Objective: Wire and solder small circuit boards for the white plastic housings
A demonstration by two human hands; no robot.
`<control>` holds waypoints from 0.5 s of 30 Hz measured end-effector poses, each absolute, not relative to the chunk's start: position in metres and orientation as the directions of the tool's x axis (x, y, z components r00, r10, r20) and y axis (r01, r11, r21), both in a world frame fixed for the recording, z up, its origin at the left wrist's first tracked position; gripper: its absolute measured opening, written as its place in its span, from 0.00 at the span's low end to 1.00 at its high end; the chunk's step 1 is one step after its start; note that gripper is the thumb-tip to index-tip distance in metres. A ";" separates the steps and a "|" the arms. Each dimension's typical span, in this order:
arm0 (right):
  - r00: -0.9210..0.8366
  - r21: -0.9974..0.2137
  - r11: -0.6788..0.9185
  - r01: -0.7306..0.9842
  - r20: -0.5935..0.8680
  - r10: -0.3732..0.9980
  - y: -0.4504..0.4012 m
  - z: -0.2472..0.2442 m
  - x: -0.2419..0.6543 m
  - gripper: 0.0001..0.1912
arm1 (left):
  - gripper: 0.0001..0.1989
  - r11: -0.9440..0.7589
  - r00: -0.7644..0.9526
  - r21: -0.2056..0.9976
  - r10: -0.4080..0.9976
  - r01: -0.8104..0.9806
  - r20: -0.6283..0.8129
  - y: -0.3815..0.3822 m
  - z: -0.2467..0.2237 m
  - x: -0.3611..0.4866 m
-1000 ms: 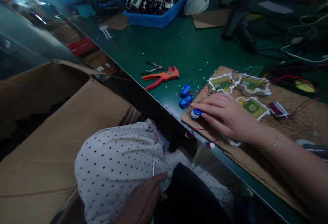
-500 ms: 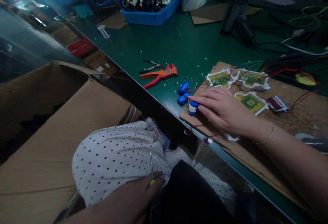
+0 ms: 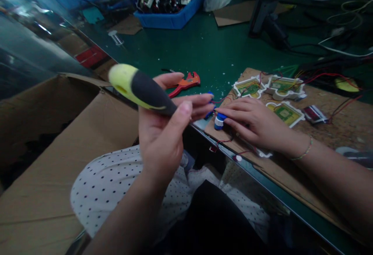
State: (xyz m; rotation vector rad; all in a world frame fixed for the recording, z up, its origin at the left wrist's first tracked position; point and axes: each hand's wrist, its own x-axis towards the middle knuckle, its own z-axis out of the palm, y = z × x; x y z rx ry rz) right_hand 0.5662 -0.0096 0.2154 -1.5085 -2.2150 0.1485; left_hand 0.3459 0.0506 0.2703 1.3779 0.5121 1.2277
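My left hand (image 3: 163, 130) is raised over my lap, its thumb closed on a screwdriver (image 3: 148, 91) with a yellow-green and black handle. The handle's butt points up and left; the tip is hidden behind the fingers. On the wooden board, my right hand (image 3: 253, 124) has its fingertips closed on a blue battery (image 3: 219, 121) with a white band. Beneath that hand a white plastic housing (image 3: 264, 153) shows only in part. Other blue batteries (image 3: 209, 111) with red and black wires lie just beyond, mostly covered by my left fingers.
Several white housings with green circuit boards (image 3: 285, 115) rest on the board (image 3: 346, 130), beside a small display module (image 3: 315, 114). Red-orange wire strippers (image 3: 188, 84) lie on the green table. A blue bin (image 3: 171, 20) of parts stands behind; an opened carton (image 3: 58, 142) is at left.
My left hand has risen from my lap, bringing the screwdriver up with its handle turned toward the upper left. My right hand stays at the battery.
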 end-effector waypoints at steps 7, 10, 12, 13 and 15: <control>-0.323 -0.347 0.415 0.841 0.293 0.900 -0.012 0.219 0.567 0.24 | 0.21 -0.075 0.091 0.724 0.978 -0.686 0.187 0.078 0.252 0.377; -0.348 -0.355 0.451 0.819 0.317 0.882 -0.013 0.220 0.566 0.24 | 0.26 -0.027 0.113 0.656 0.979 -0.754 0.169 0.073 0.240 0.385; -0.351 -0.359 0.464 0.810 0.338 0.873 -0.012 0.220 0.565 0.24 | 0.29 0.013 0.169 0.612 0.966 -0.791 0.198 0.070 0.238 0.390; -0.348 -0.362 0.465 0.808 0.343 0.872 -0.012 0.221 0.565 0.24 | 0.30 0.035 0.195 0.594 0.958 -0.804 0.208 0.069 0.239 0.393; -0.347 -0.365 0.465 0.807 0.345 0.872 -0.011 0.222 0.564 0.24 | 0.31 0.091 0.245 0.573 0.949 -0.815 0.198 0.072 0.243 0.396</control>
